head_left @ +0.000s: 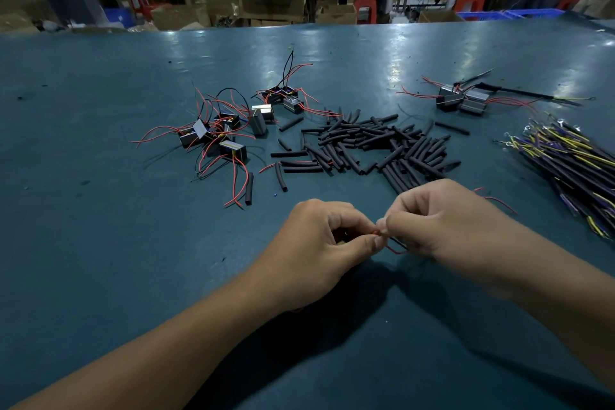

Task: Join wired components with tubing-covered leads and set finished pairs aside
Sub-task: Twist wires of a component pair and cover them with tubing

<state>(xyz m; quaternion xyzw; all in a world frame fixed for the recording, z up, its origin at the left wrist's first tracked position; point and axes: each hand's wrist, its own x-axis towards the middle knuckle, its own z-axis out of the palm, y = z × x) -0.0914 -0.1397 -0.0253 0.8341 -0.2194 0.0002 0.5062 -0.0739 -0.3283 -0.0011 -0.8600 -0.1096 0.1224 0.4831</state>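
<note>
From the head camera, both forearms reach in from the near edge of the green worktop [100,243] and meet just short of its middle. The left hand [319,243] lies knuckles up, fingers curled, thumb and forefinger pinching a thin red wire [392,249] at its tip. The right hand [442,220] faces it, fingers curled the same way, fingertips touching the left's and pinching the same wire — a small red loop hangs just beneath them. Whatever else the palms hold is hidden.

Beyond the hands, a heap of black tubing pieces [369,146] covers the middle of the worktop. Left of it sit loose wired components [229,130] with red leads splayed out. Toward the far right lies a smaller cluster of components [464,100], and at the right edge a bundle of tubing-covered leads [572,166] with yellow and purple ends.
</note>
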